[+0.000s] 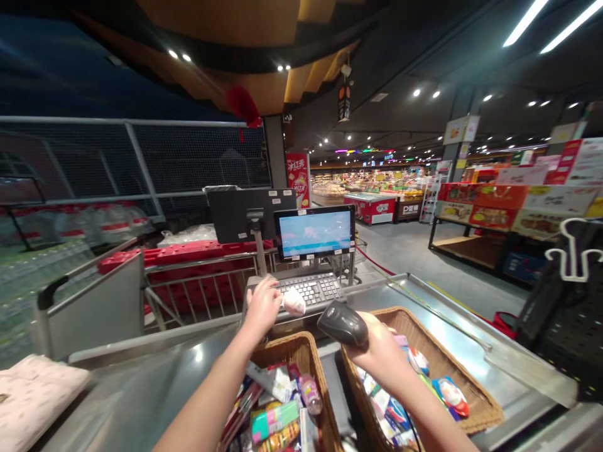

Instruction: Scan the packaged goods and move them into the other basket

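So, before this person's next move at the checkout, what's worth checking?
Black handheld barcode scanner gripped in the right hand: ok.
Pale pink item held by the left hand: cannot tell, it may only be touching.
Barcode showing on that item: cannot tell.
Till screen lit: ok.
Keyboard beside the left hand: ok.
Left wicker basket and right wicker basket holding packaged goods: ok.

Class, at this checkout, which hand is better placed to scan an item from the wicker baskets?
Probably the right hand: it grips the handheld barcode scanner just above a wicker basket. The left hand is down at the keyboard, without a scanner.
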### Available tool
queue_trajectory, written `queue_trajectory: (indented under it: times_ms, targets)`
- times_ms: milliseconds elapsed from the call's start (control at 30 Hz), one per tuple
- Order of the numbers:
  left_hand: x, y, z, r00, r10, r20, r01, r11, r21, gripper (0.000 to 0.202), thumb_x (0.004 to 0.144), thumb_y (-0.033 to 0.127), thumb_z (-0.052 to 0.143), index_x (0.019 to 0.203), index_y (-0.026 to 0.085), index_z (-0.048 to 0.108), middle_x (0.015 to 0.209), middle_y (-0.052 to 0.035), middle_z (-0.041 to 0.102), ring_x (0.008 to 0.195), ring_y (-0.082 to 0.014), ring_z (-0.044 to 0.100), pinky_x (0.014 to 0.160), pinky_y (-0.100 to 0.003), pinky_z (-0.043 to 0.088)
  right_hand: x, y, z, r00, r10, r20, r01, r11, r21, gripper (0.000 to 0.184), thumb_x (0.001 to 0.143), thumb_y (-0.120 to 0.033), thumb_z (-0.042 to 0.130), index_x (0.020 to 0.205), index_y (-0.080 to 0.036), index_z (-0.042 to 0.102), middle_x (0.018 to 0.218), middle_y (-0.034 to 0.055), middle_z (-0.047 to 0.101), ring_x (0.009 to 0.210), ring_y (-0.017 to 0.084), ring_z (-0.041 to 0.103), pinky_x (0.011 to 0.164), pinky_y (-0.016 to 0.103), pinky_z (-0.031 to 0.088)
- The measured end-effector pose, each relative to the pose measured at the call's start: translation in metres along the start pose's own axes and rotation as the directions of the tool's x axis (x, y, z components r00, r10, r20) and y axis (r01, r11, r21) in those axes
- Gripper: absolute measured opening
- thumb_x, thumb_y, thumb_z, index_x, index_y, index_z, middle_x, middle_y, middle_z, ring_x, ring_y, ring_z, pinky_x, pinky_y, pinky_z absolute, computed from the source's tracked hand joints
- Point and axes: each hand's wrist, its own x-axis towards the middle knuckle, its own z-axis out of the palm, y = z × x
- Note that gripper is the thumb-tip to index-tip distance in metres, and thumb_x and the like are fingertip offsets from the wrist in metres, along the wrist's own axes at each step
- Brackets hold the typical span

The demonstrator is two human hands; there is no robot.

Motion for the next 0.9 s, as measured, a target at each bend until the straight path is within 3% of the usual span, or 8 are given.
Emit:
queue_trajectory:
  times_ms: [233, 433, 633, 900]
  targets:
    - [-0.048, -0.041, 0.013, 0.992, -0.036, 0.124, 0.031, 0.999, 0.037, 0.023, 0.080, 0.017, 0.046, 0.067, 0.021, 0.065, 0.128, -0.0043, 0.062, 0.135, -0.0289, 0.038, 0.109, -0.065, 0.020, -0.003, -0.003, 0.021, 0.998, -0.032, 0.052, 0.028, 0.996, 0.079, 0.038, 0.063, -0.012, 0.054, 0.099, -0.017, 0.068, 0.102, 0.0079, 0.071, 0.099, 0.026, 0.062, 0.089, 0.036, 0.047]
    - [-0.093, -0.065, 0.027, 0.974, -0.072, 0.217, 0.064, 0.997, 0.045, 0.025, 0.080, 0.013, 0.045, 0.068, 0.020, 0.066, 0.126, -0.0060, 0.063, 0.135, -0.0299, 0.039, 0.111, -0.063, 0.019, -0.005, -0.019, 0.034, 0.989, -0.011, 0.151, 0.000, 0.997, 0.072, 0.037, 0.064, -0.010, 0.055, 0.098, -0.017, 0.068, 0.103, 0.0085, 0.071, 0.101, 0.026, 0.062, 0.089, 0.035, 0.045]
    - [-0.132, -0.079, 0.030, 0.957, -0.054, 0.284, 0.048, 0.998, 0.027, 0.023, 0.081, 0.014, 0.046, 0.071, 0.020, 0.065, 0.126, -0.0041, 0.062, 0.136, -0.0283, 0.038, 0.113, -0.060, 0.018, -0.011, -0.033, 0.050, 0.949, -0.024, 0.315, 0.002, 0.998, 0.070, 0.029, 0.061, -0.008, 0.055, 0.085, -0.018, 0.067, 0.090, 0.0050, 0.071, 0.088, 0.023, 0.063, 0.078, 0.029, 0.045]
    - [-0.187, -0.080, 0.030, 0.909, 0.052, 0.413, -0.039, 0.998, -0.041, 0.021, 0.080, 0.014, 0.047, 0.074, 0.022, 0.066, 0.128, -0.0039, 0.061, 0.137, -0.0274, 0.036, 0.114, -0.061, 0.016, -0.019, -0.035, 0.077, 0.905, -0.027, 0.424, -0.011, 0.996, 0.087, 0.032, 0.062, -0.010, 0.060, 0.092, -0.019, 0.068, 0.094, 0.0048, 0.070, 0.092, 0.023, 0.061, 0.082, 0.029, 0.043]
